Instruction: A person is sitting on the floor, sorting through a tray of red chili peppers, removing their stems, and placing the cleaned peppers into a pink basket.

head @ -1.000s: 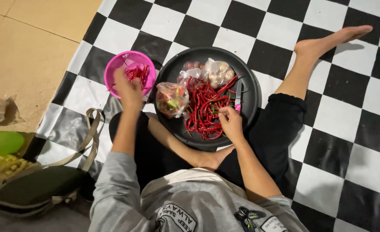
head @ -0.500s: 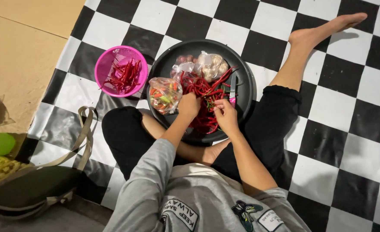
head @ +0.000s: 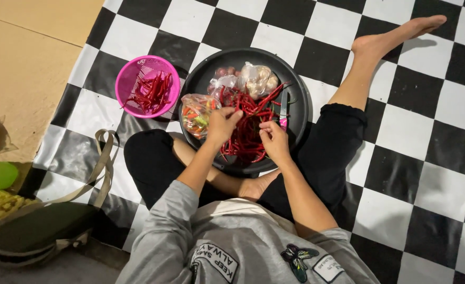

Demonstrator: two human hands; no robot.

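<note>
single head-worn camera, looking almost straight down over the person's chest and lap, fairly near the round black tray, checkered mat filling most of frame, left edge probably bare floor

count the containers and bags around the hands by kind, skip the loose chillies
Black round tray: 1
Pink basket: 1
Clear plastic bags on the tray: 3, one of mixed chillies, one of garlic, one of small reddish bulbs
Dark shoulder bag: 1
Total: 6
</note>
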